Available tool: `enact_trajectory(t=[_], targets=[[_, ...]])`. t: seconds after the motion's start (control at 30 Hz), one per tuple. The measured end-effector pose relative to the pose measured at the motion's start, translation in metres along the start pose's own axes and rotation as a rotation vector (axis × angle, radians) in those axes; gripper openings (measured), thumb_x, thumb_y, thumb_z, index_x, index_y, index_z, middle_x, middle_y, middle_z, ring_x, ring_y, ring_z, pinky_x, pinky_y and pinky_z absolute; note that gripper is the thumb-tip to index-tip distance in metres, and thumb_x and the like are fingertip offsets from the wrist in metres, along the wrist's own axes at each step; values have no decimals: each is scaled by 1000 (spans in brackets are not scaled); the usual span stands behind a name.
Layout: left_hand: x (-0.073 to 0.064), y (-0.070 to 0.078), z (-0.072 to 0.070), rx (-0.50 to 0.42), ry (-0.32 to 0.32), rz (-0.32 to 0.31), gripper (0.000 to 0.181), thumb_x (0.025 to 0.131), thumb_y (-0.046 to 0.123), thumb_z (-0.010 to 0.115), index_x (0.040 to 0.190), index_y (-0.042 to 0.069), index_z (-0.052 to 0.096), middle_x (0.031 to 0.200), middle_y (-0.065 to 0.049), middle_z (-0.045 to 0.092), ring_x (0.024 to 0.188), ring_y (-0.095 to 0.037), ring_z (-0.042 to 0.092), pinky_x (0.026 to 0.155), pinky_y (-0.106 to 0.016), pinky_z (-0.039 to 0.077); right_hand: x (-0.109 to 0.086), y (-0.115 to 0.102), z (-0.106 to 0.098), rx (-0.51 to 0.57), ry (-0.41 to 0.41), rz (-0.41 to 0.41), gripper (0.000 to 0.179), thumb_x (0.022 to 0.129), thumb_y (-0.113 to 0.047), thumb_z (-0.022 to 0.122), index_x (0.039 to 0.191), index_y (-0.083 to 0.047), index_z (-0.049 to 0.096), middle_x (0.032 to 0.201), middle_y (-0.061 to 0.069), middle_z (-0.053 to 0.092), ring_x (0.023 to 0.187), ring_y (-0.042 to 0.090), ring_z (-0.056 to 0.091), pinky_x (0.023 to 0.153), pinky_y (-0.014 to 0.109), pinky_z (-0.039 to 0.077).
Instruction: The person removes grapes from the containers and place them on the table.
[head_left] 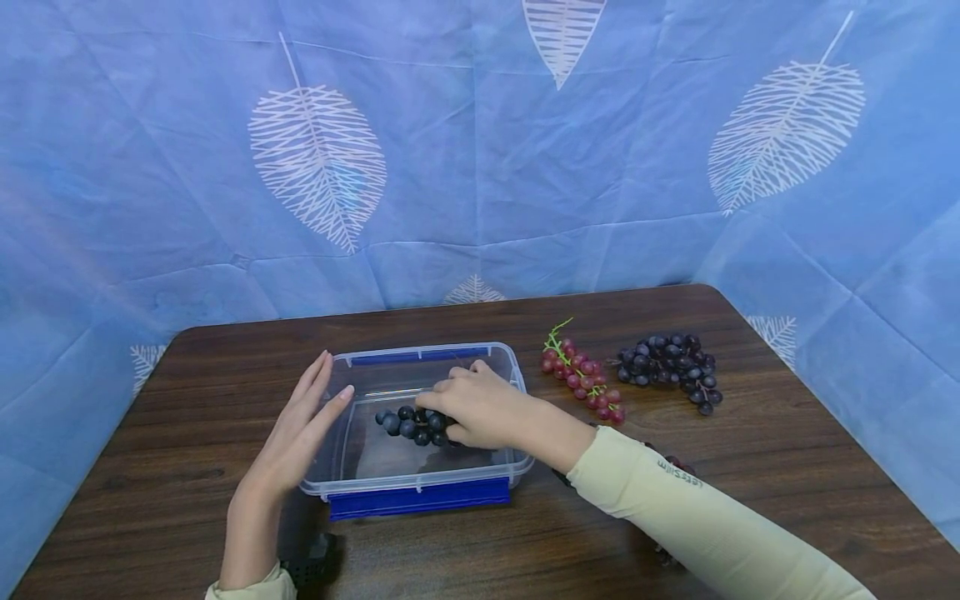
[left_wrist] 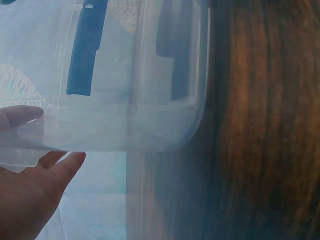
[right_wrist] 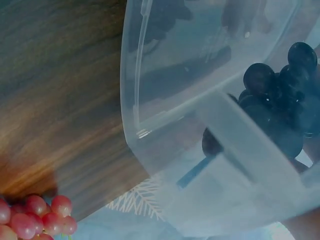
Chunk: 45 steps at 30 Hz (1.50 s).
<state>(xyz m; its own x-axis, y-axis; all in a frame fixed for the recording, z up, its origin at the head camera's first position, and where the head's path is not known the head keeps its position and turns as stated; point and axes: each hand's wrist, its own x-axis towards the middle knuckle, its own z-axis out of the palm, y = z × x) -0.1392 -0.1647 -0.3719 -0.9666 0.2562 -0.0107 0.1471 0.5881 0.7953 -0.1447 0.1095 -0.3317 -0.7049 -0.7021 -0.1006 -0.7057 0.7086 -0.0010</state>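
A clear plastic container (head_left: 375,485) with blue side latches stands on the table, its top uncovered. My right hand (head_left: 487,408) reaches inside it and grips a bunch of dark grapes (head_left: 408,423) low over the container floor. Through the clear wall, the right wrist view shows those dark grapes (right_wrist: 280,100) close up. Beside the container's left end is my left hand (head_left: 288,442), its fingers straight and its thumb spread toward the rim. From the left wrist, that hand (left_wrist: 30,195) appears at the container wall (left_wrist: 165,125); whether it presses there I cannot tell.
Red grapes (head_left: 573,379) with a green stem lie right of the container. Another dark bunch (head_left: 667,367) lies farther right. My right sleeve (head_left: 675,508) partly hides more grapes (head_left: 678,463). A dark object (head_left: 315,560) sits by my left wrist. Blue cloth (head_left: 480,167) hangs behind the table.
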Motion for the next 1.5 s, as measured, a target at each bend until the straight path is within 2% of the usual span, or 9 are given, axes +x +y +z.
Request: enact_trajectory(t=[0.4, 0.47, 0.57, 0.67, 0.77, 1.0, 1.27, 1.5], targets=[[-1, 0, 0, 1, 7, -4, 84, 109, 52, 42, 171, 11, 4, 178, -14, -4, 161, -50, 4, 117, -83, 9, -9, 3, -9, 36, 25, 15, 50, 101, -20, 73, 149, -23, 60, 133, -1, 72, 102, 22, 61, 87, 44, 42], [-1, 0, 0, 1, 10, -2, 84, 109, 52, 42, 171, 10, 5, 178, -14, -4, 161, -50, 3, 117, -83, 9, -10, 4, -11, 61, 23, 22, 49, 101, -19, 72, 148, -22, 60, 133, 0, 72, 106, 23, 62, 89, 46, 44], [-1, 0, 1, 3, 13, 0, 84, 109, 52, 42, 171, 10, 5, 178, -15, -4, 161, -50, 3, 117, -83, 8, -12, 5, -12, 79, 52, 16, 44, 100, -18, 73, 144, -19, 63, 125, 2, 74, 107, 24, 66, 90, 45, 51], [-1, 0, 1, 4, 13, 1, 84, 109, 52, 42, 171, 10, 4, 178, -15, -4, 161, -50, 3, 117, -83, 8, -15, 7, -14, 104, 86, 11, 39, 100, -15, 74, 138, -15, 65, 113, 4, 74, 99, 21, 69, 85, 39, 57], [-1, 0, 1, 3, 11, 5, 83, 110, 52, 42, 171, 10, 4, 178, -14, -4, 161, -50, 4, 117, -83, 9, -17, 9, -16, 154, 108, 10, 35, 99, -10, 73, 133, -12, 66, 106, 4, 71, 89, 15, 67, 78, 32, 57], [0, -2, 1, 9, 12, 0, 84, 109, 52, 42, 171, 10, 4, 178, -15, -4, 161, -50, 3, 116, -84, 8, -23, 11, -23, 208, 127, 2, 30, 101, -8, 70, 131, -10, 66, 106, 5, 70, 85, 13, 63, 71, 28, 53], [-1, -1, 2, 5, 16, 5, 83, 110, 51, 42, 171, 10, 3, 178, -14, -5, 161, -50, 2, 117, -83, 8, -30, 17, -34, 209, 165, 0, 36, 99, -2, 67, 135, -4, 64, 116, 11, 71, 97, 20, 67, 79, 35, 55], [0, 0, 3, 15, 16, 5, 83, 110, 52, 41, 171, 10, 3, 178, -15, -5, 161, -50, 3, 117, -84, 8, -39, 21, -45, 236, 202, 33, 37, 100, -2, 67, 137, -5, 63, 111, 8, 69, 86, 16, 63, 74, 32, 53]])
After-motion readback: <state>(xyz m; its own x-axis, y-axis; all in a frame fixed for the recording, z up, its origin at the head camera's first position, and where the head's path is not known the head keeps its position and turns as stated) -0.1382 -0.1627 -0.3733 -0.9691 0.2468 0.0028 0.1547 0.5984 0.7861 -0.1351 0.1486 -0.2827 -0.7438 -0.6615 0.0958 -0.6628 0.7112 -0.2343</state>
